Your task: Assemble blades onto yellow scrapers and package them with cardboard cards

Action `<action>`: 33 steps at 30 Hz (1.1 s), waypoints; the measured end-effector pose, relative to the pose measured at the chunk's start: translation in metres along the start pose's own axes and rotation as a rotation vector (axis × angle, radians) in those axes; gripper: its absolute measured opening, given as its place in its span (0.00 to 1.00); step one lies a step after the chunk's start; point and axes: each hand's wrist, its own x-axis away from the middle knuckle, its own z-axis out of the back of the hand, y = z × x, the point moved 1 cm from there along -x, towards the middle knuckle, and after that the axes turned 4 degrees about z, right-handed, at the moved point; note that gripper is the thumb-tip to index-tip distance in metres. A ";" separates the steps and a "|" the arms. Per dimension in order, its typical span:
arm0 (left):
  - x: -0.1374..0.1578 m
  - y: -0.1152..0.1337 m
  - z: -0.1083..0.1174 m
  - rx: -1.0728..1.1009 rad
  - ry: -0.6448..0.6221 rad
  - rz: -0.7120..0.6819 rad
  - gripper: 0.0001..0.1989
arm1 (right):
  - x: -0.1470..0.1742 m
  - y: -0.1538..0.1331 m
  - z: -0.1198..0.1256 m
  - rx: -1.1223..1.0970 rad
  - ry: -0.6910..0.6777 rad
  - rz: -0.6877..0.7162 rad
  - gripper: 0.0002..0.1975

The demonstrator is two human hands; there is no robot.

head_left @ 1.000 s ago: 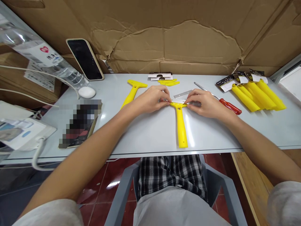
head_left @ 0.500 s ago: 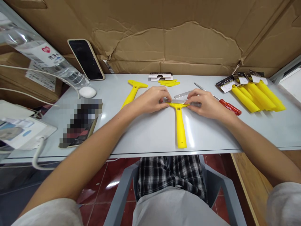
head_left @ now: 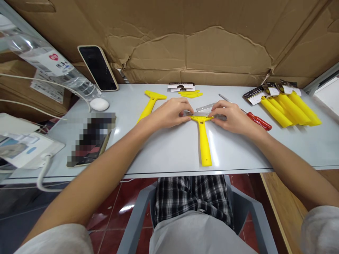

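Observation:
A yellow scraper lies on the table with its handle toward me. Along its wide head sits a thin metal blade. My left hand pinches the left end of the head and blade between thumb and fingers. On the opposite end, my right hand is closed in the same way, thumb below and fingers above. Just behind, a second metal blade lies flat, partly covered by the right hand. Another yellow scraper handle rests left of my left hand, its lower end hidden by the arm.
A red-handled screwdriver lies right of my right hand. Several yellow packaged scrapers sit at the right. Yellow strips and cards are at the back. Leftward are a phone, a bottle and a white oval object.
The scraper's handle end has swung very slightly to the right. Both hands keep their pinch on the head and blade.

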 end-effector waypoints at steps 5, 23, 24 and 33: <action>0.001 0.001 0.005 -0.033 -0.021 0.032 0.15 | 0.000 -0.001 0.001 0.021 -0.027 -0.036 0.14; 0.123 0.075 -0.045 -0.029 0.127 0.417 0.35 | 0.076 -0.091 -0.012 0.172 -0.190 -0.412 0.42; 0.123 0.076 -0.049 -0.040 0.130 0.434 0.35 | 0.081 -0.093 -0.018 0.183 -0.202 -0.414 0.42; 0.117 0.077 -0.057 -0.204 0.041 0.440 0.35 | 0.083 -0.095 -0.032 0.259 -0.266 -0.451 0.43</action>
